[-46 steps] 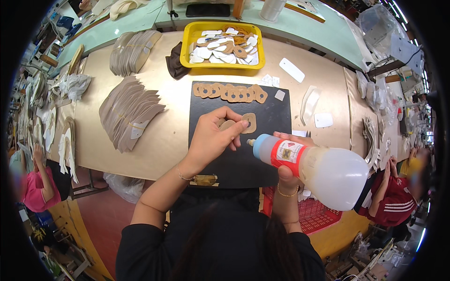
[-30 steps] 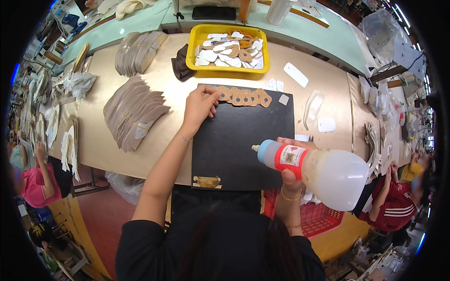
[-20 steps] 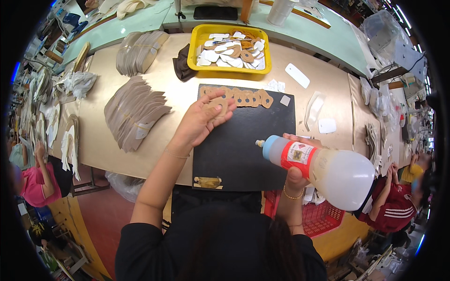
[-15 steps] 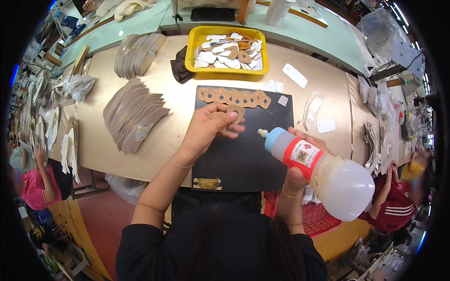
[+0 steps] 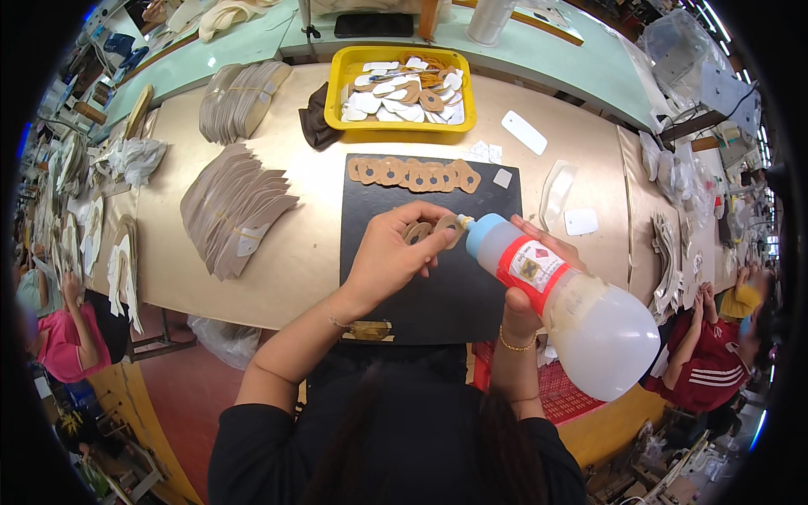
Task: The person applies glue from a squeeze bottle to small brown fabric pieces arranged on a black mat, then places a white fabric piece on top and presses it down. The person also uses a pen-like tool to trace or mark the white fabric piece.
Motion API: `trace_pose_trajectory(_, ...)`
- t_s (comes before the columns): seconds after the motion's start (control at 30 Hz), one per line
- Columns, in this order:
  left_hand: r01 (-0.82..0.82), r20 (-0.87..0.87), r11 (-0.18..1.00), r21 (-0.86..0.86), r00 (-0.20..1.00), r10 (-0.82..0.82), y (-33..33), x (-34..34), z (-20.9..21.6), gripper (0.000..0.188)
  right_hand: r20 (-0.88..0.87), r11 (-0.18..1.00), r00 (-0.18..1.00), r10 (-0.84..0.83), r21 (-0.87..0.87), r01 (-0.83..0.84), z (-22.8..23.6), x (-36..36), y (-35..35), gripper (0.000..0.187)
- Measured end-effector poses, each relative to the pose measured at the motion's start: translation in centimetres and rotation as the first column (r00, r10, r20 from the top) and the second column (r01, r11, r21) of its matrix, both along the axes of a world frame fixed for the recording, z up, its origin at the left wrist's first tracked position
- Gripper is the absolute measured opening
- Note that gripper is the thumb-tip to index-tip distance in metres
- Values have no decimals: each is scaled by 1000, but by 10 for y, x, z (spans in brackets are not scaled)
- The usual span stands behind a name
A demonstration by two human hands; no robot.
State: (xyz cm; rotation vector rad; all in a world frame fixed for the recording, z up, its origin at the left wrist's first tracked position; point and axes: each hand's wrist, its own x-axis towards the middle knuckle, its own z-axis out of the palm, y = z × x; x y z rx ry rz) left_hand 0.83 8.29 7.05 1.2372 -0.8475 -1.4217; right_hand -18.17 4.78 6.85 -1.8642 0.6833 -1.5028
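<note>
Above a black board my left hand pinches a few small tan cut pieces with holes in them. My right hand is wrapped round a translucent squeeze bottle with a light blue cap and a red-and-white label. The bottle is tilted, and its crusted nozzle tip meets the edge of the front tan piece; whether anything flows out is too small to tell. An overlapping row of similar tan pieces, each with a dark spot, lies along the board's far edge.
A yellow tray of white and tan pieces stands behind the board. Two stacks of beige panels lie to the left, near a dark brown cloth. White cards are on the right. Other people work at both sides.
My left hand has come down and to the right with the tan pieces, meeting the nozzle. The bottle has shifted slightly left and stays in my right hand.
</note>
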Motion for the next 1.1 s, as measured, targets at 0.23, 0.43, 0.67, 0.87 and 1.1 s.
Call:
trace_pose_trajectory(0.23,42,6,999,1,999,-42,0,-1,-5,22,-44,996,995,-88,-29,87,-5,-2,-2,81)
trace_pose_trajectory(0.43,-33,-158,999,26,987,37,-4,3,-7,21,54,999,998,-24,-20,25,-4,-9,6,81)
trace_pose_trajectory(0.67,-69,27,998,9,997,69,-2,1,-2,19,-3,987,988,152,52,-152,-9,-15,12,79)
trace_pose_trajectory(0.87,-74,165,996,-50,983,82,0,0,0,16,-27,988,991,133,84,-130,-11,-13,11,77)
trace_pose_trajectory(1.1,-57,165,998,-36,984,62,-1,-1,-1,18,40,986,999,3,167,-9,-12,-6,14,71)
